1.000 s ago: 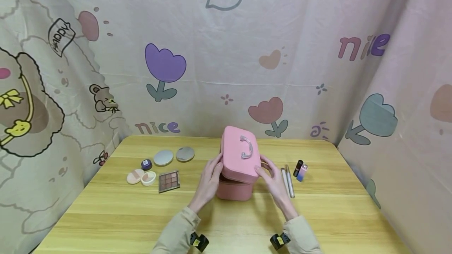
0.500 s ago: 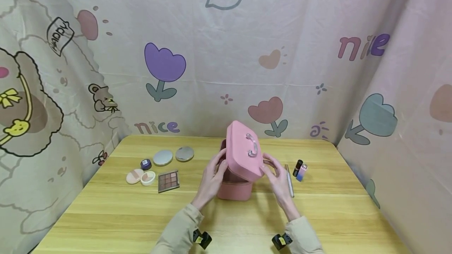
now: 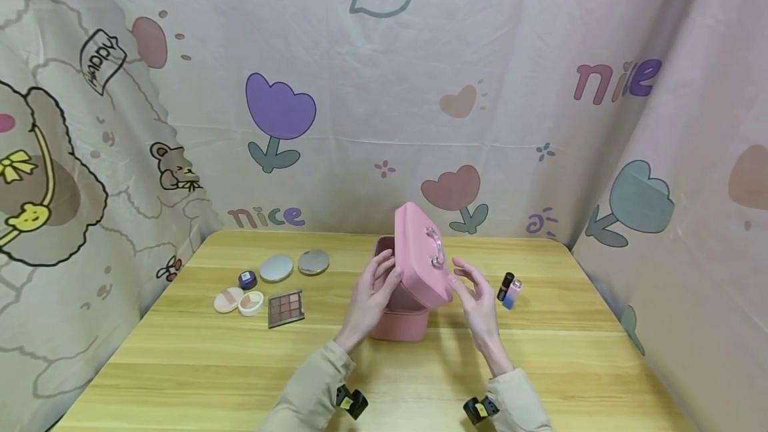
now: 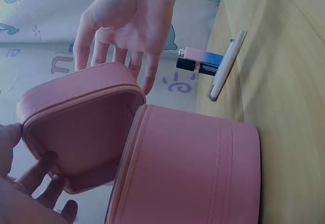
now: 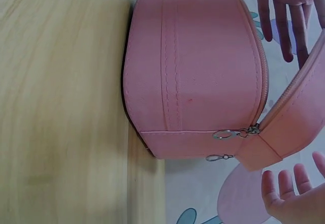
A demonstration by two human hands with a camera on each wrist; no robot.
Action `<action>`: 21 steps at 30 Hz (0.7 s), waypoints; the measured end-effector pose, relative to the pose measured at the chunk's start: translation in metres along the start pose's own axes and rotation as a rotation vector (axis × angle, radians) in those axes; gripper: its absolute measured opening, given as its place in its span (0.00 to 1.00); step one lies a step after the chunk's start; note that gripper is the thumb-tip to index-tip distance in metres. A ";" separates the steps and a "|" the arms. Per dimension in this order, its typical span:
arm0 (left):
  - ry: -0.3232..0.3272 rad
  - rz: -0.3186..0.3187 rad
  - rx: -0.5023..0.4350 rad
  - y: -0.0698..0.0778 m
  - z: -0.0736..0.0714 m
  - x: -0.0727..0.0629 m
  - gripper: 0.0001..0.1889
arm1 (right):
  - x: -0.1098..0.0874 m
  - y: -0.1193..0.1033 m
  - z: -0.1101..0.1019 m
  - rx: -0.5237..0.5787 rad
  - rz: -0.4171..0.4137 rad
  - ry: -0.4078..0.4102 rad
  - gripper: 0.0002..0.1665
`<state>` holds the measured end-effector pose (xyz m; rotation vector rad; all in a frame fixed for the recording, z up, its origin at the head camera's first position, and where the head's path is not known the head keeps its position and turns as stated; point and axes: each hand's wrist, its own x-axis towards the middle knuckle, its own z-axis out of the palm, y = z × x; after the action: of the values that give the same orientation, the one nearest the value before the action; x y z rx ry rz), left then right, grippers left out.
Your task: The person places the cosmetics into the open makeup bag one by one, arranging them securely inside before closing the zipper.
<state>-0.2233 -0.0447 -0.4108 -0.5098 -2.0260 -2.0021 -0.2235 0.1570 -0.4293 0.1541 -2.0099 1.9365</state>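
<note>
Tilted wider, the lid (image 3: 417,259) touches relaxed left grip (image 3: 369,299) and relaxed right grip (image 3: 479,304), partly hiding the case (image 3: 401,327).

The left sleeve (image 3: 312,392) and the right sleeve (image 3: 521,405) are long and made of plain beige cloth, alike in shade. The fabric looks soft and slightly puffy, with creases gathered near the cuffs (image 3: 337,357) (clearer on the left). 2 small black devices are worn there, the left camera (image 3: 359,406) and the right camera (image 3: 471,412), each blocky in outline and marked with a yellow patch (image 3: 346,403). Both hands, left hand (image 3: 367,297) and right hand (image 3: 479,302), are bare, with slender fingers (image 4: 86,43).
</note>
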 end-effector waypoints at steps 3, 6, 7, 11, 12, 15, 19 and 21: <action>-0.007 0.000 -0.018 0.001 0.004 0.002 0.23 | 0.000 -0.001 -0.001 0.014 -0.016 0.014 0.23; -0.029 0.028 -0.032 0.002 0.008 0.004 0.21 | 0.000 -0.003 -0.002 0.025 -0.034 0.030 0.23; -0.037 0.036 -0.031 0.002 0.010 0.005 0.21 | 0.000 -0.003 -0.002 0.030 -0.041 0.037 0.23; -0.068 0.076 0.041 0.005 0.015 0.008 0.21 | 0.001 -0.004 -0.004 0.042 -0.053 0.053 0.22; -0.076 0.085 0.079 0.007 0.016 0.008 0.21 | 0.001 -0.004 -0.004 0.052 -0.057 0.054 0.22; -0.113 0.127 0.200 0.009 0.016 0.010 0.21 | 0.003 -0.005 -0.005 0.101 -0.060 0.062 0.21; -0.163 0.133 0.253 0.010 0.010 0.012 0.21 | 0.005 -0.008 -0.009 0.216 -0.078 0.052 0.27; -0.162 0.110 0.244 0.008 0.005 0.012 0.21 | 0.006 -0.009 -0.013 0.257 -0.091 0.054 0.30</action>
<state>-0.2301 -0.0389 -0.3989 -0.7316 -2.2448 -1.6690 -0.2245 0.1698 -0.4182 0.2481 -1.6842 2.1099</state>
